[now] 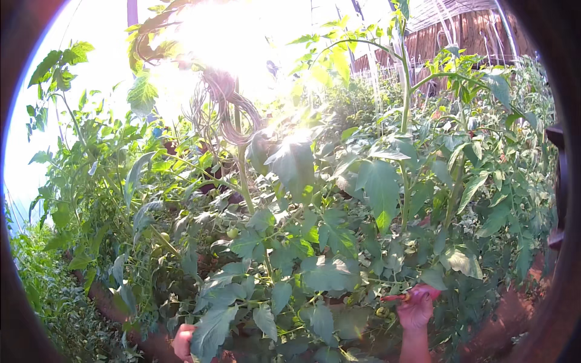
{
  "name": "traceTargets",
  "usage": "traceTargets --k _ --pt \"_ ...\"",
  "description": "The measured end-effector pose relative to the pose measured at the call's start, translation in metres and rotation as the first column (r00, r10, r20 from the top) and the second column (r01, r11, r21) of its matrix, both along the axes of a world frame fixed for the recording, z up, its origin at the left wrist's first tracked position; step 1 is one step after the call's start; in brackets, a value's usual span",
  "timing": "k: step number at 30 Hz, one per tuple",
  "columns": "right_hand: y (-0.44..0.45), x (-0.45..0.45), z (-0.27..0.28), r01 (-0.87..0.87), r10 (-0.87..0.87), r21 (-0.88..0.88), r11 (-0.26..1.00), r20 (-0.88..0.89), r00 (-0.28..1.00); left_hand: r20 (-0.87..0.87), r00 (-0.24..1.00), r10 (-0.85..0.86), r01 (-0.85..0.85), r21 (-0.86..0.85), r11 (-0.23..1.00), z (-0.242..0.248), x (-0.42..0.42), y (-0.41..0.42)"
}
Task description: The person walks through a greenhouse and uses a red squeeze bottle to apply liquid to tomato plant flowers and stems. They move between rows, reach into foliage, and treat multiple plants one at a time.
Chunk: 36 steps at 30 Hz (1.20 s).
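Leafy tomato plants point(333, 274) fill the view before me. At the lower right, my right hand point(415, 311) is closed around a red-handled hand tool point(424, 294). Its narrow end points left into the foliage; its exact kind is hard to make out. Small green tomatoes point(381, 311) hang just left of this hand. Lower left, my left hand point(183, 341) is at a large tomato leaf point(214, 331), which covers most of it. Whether those fingers grip anything is hidden. Another green tomato point(232, 233) shows higher up, near the middle.
A bundle of twine point(236, 120) hangs by an upright stem point(243, 174). To its right rises another tall stem point(405, 113). Pale strings point(373, 77) hang farther back, before a brown wall point(472, 38). Reddish soil point(510, 313) lies lower right. Sun glare washes out the top.
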State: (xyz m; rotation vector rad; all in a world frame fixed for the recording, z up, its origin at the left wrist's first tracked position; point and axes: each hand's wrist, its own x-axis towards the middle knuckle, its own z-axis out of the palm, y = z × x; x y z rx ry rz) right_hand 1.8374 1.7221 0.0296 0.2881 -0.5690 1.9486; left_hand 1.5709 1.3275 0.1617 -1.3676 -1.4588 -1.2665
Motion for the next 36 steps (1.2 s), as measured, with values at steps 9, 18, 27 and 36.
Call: traceTargets --k 9,18,27,36 --pt "0.004 0.029 0.030 0.016 -0.026 0.096 0.995 0.103 0.994 0.019 0.843 -0.537 0.531 0.122 0.838 0.213 -0.030 0.159" --pt "-0.020 0.038 0.029 0.253 -0.253 -0.002 0.967 0.008 0.967 0.468 0.858 -0.210 0.279 -0.082 0.957 0.484 -0.063 0.305" --pt "-0.038 0.068 0.006 0.552 -0.553 -0.098 0.828 0.018 0.833 0.426 0.854 -0.297 0.387 -0.141 0.911 0.509 -0.108 0.323" --pt "-0.047 0.076 0.015 0.514 -0.513 -0.030 0.857 0.027 0.858 0.193 0.969 -0.156 0.159 0.000 0.987 0.524 -0.081 0.306"
